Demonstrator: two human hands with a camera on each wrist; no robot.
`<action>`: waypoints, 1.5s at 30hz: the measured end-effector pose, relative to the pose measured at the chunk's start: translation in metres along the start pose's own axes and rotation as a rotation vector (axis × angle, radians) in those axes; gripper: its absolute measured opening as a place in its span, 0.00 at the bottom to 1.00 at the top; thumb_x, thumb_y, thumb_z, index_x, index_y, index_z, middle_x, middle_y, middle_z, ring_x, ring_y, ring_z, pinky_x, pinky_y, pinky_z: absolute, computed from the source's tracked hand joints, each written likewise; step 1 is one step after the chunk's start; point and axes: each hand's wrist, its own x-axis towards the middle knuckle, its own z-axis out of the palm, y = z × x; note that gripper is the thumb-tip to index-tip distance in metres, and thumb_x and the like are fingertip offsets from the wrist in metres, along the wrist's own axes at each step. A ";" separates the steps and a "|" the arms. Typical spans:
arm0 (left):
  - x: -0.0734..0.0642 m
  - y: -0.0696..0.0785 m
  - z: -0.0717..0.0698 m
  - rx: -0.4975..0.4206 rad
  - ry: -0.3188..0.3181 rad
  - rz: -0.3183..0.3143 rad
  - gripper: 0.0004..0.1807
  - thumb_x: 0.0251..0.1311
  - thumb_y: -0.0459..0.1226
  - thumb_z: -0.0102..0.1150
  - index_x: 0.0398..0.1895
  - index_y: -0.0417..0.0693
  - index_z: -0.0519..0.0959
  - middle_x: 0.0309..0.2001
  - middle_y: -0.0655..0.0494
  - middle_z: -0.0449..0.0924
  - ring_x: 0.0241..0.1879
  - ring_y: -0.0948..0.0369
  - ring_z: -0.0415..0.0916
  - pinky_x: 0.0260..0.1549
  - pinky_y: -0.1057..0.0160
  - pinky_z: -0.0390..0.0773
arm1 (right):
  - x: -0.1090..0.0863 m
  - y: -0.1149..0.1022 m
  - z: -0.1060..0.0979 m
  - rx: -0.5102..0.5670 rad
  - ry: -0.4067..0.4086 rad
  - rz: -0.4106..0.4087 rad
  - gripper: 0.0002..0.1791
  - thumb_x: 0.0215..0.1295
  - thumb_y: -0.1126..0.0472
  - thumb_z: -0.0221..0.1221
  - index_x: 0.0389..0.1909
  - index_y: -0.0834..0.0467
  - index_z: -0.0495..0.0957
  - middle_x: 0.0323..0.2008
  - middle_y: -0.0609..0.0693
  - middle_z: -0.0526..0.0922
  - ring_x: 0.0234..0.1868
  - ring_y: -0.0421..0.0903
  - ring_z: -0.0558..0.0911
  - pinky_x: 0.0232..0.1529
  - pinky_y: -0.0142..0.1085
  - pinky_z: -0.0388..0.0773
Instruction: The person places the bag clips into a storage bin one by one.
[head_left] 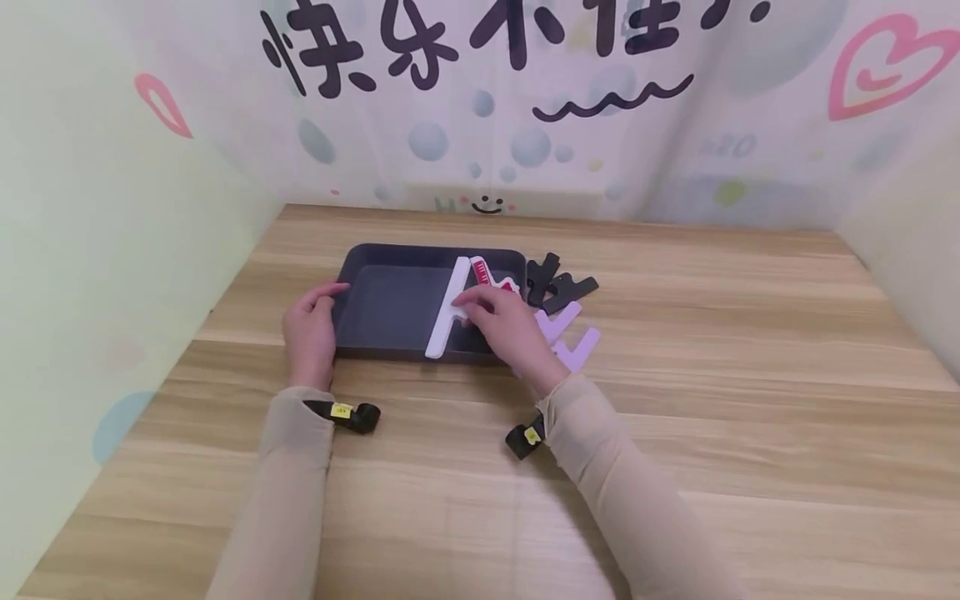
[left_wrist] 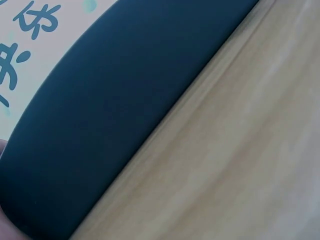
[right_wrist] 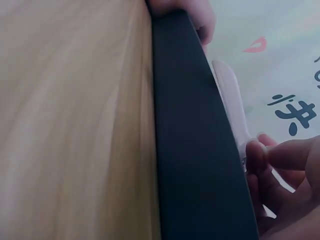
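Table (head_left: pixel 750 375): wood-grained. Tray (head_left: pixel 386 307): dark, smooth, rectangular, round-cornered. Left hand (head_left: pixel 311 332): at tray's nine o'clock, gripping the rim. Right hand (head_left: pixel 506 321): at three, thumb and finger pinching white clip (head_left: pixel 442 327), a long straight bar over the tray, slanting one to seven o'clock. Red-and-white clip (head_left: pixel 482 271): inside, two o'clock. Lilac clips (head_left: pixel 564 319), black clips (head_left: pixel 570 295): outside, around three.
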 end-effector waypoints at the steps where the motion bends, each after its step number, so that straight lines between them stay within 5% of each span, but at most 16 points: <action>1: 0.000 0.000 0.000 -0.001 -0.001 -0.001 0.17 0.64 0.36 0.39 0.45 0.52 0.80 0.56 0.60 0.71 0.56 0.69 0.62 0.56 0.68 0.58 | 0.002 0.001 0.001 0.016 -0.001 0.012 0.09 0.63 0.59 0.51 0.37 0.47 0.79 0.30 0.43 0.79 0.36 0.41 0.73 0.41 0.36 0.68; 14: -0.001 0.001 0.001 0.017 0.008 -0.019 0.17 0.64 0.36 0.39 0.44 0.53 0.80 0.56 0.60 0.70 0.57 0.69 0.61 0.57 0.67 0.58 | 0.021 0.008 0.014 0.190 -0.071 0.042 0.09 0.64 0.61 0.50 0.38 0.52 0.79 0.32 0.47 0.80 0.42 0.40 0.74 0.51 0.36 0.64; 27: -0.001 0.001 0.001 0.009 0.001 -0.022 0.17 0.65 0.37 0.38 0.45 0.53 0.80 0.57 0.60 0.69 0.58 0.69 0.60 0.58 0.67 0.56 | 0.020 0.008 0.015 0.017 -0.074 0.027 0.08 0.62 0.58 0.53 0.39 0.48 0.79 0.33 0.42 0.79 0.41 0.40 0.73 0.48 0.37 0.67; 34: -0.001 0.002 0.002 0.009 -0.002 -0.020 0.17 0.65 0.37 0.38 0.45 0.54 0.80 0.57 0.61 0.69 0.57 0.70 0.60 0.57 0.68 0.57 | 0.013 0.004 0.013 -0.018 -0.003 -0.024 0.09 0.64 0.55 0.50 0.40 0.49 0.78 0.26 0.41 0.79 0.35 0.39 0.74 0.41 0.36 0.69; 38: -0.002 0.002 0.002 0.016 0.001 -0.020 0.18 0.65 0.37 0.37 0.45 0.54 0.80 0.57 0.61 0.69 0.57 0.69 0.60 0.58 0.68 0.56 | 0.007 0.005 0.011 0.098 0.072 -0.086 0.08 0.63 0.55 0.51 0.40 0.48 0.77 0.24 0.44 0.78 0.28 0.41 0.74 0.31 0.37 0.71; 45: -0.001 0.002 0.001 0.002 -0.005 -0.028 0.17 0.65 0.38 0.38 0.45 0.55 0.80 0.57 0.61 0.69 0.58 0.69 0.59 0.59 0.67 0.55 | -0.004 0.012 -0.005 0.292 0.142 -0.095 0.09 0.61 0.49 0.52 0.40 0.41 0.78 0.30 0.50 0.78 0.33 0.43 0.73 0.34 0.36 0.70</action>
